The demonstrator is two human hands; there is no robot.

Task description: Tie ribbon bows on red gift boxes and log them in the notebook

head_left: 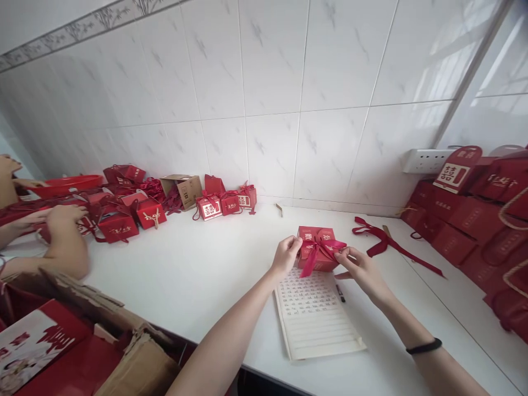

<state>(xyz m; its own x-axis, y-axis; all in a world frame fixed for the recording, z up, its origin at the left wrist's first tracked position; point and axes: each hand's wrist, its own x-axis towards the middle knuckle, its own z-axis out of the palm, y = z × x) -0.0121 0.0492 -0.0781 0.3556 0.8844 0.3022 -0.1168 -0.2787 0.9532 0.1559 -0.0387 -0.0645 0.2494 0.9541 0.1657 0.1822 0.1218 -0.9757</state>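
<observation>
1. Red card box [315, 233], squarish, printed: over the far end of the lined paper pad [324, 333]. Long axis: cannot tell.
2. Smooth crimson ribbon [317, 250]: bow spreads left-right across the box; one tail slants leftward toward me.
3. My left hand [287, 255] grips the box's left edge.
4. My right hand [359, 269] pinches the bow's right side.

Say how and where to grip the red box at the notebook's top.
I'd take the red box by its side walls, from left and right: its body is squared, and a grip from above could crush the bow across its upper face.
</observation>
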